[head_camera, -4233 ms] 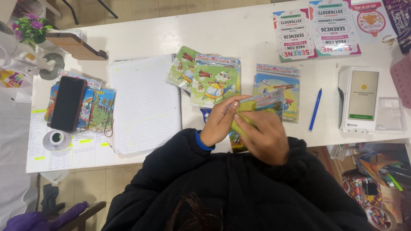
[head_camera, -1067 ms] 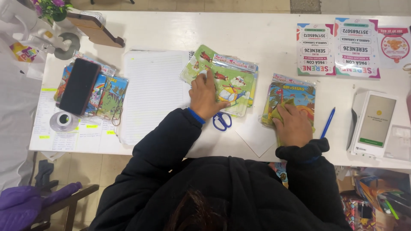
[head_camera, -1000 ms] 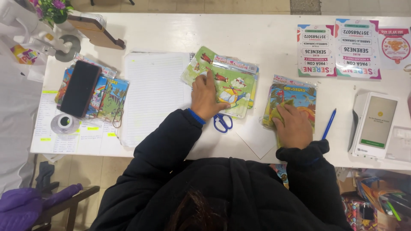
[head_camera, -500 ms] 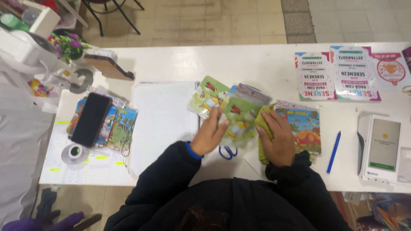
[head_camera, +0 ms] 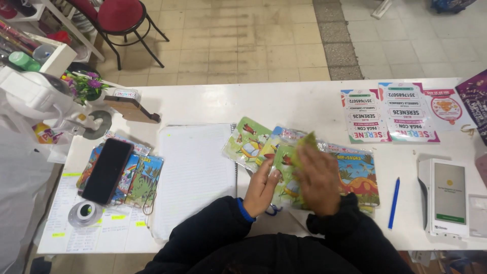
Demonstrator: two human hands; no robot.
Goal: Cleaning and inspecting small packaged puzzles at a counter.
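Picture cards (head_camera: 284,157), spread flat a moment ago, are now gathered: left hand (head_camera: 261,187) grips the stack, right hand (head_camera: 318,180) presses one on top.

Person wears a black padded jacket with long sleeves reaching both wrists. A blue inner cuff shows at the left hand (head_camera: 261,189). The right hand (head_camera: 318,178) is bare, no rings or watch visible.

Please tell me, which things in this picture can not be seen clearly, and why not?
- Head view: the packet under the right hand is motion-blurred and mostly covered by it.
- The blue scissors are almost hidden behind the left hand.
- The booklets under the black phone are largely covered by it.
- The purple sheet is cut off by the right edge.
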